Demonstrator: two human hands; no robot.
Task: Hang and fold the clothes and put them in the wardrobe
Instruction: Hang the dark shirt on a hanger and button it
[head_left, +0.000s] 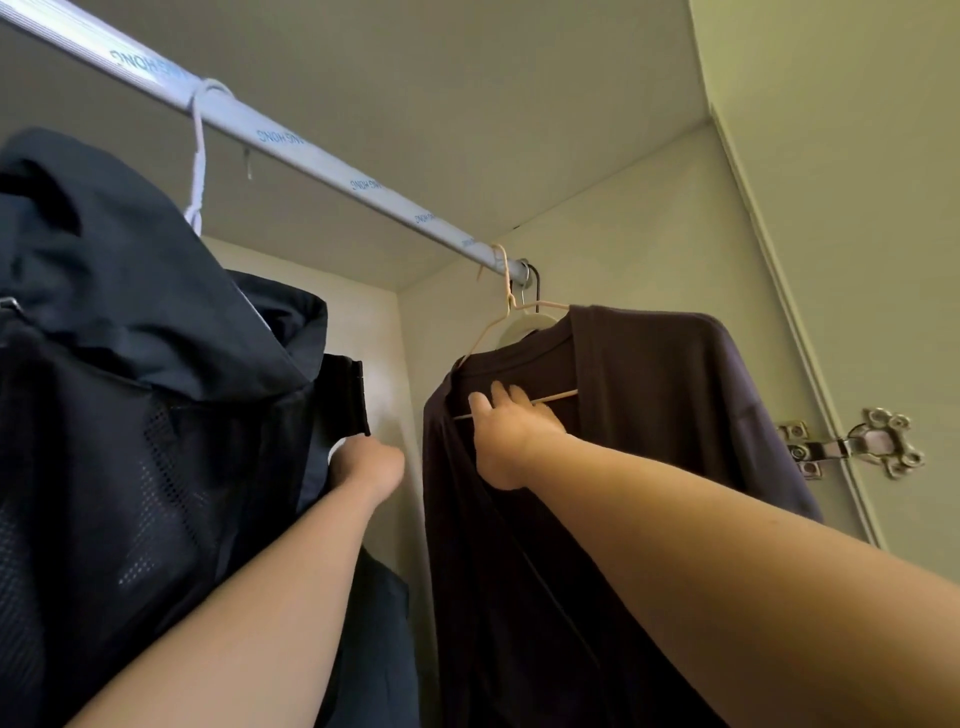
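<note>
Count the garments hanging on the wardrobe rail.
2: a navy jacket at the left; a dark brown top at the rail's right end. Others may be hidden behind them.

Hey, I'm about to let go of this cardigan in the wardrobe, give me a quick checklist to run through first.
1. Pink hanger hooked over rod: ok.
2. Cardigan seated on both hanger shoulders: cannot tell, the far one is covered.
3. Right hand holds the hanger bar: ok.
4. Left hand holds jacket aside, gap open: ok.
5. Jacket's white hanger hooked on rod: ok.
6. Cardigan sleeve clear of door hinge: cannot tell.
</note>
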